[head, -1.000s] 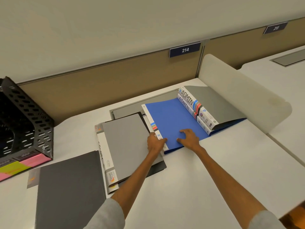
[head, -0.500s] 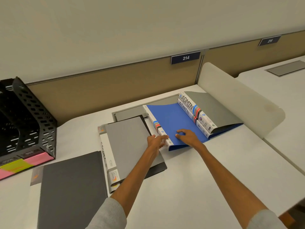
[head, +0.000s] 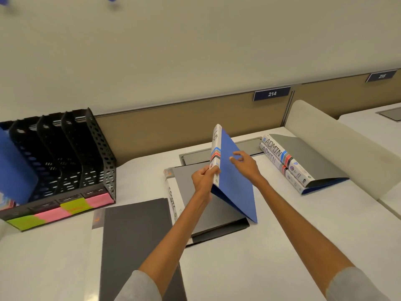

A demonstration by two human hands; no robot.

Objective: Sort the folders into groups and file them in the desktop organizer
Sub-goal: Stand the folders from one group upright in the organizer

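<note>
A: Where is the blue folder (head: 236, 181)?

B: At centre, tilted up off the bench (head: 282, 224). The left hand (head: 202, 178) pinches its spine, and the right hand (head: 244, 164) lays loose, open fingers on the cover, likely to steady it while the person reads the label.

A: And the desktop organizer (head: 91, 153)?

B: It is at nine o'clock. A second blue folder (head: 15, 170) stands in its leftmost slot.

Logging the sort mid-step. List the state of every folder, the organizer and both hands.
blue folder: held tilted, spine up.
left hand: grips its spine.
right hand: touches its cover.
ADMIN folders: stacked flat, closed.
grey folder: flat, closed.
dark folder: flat, closed.
organizer: upright, holds a filed folder.
</note>
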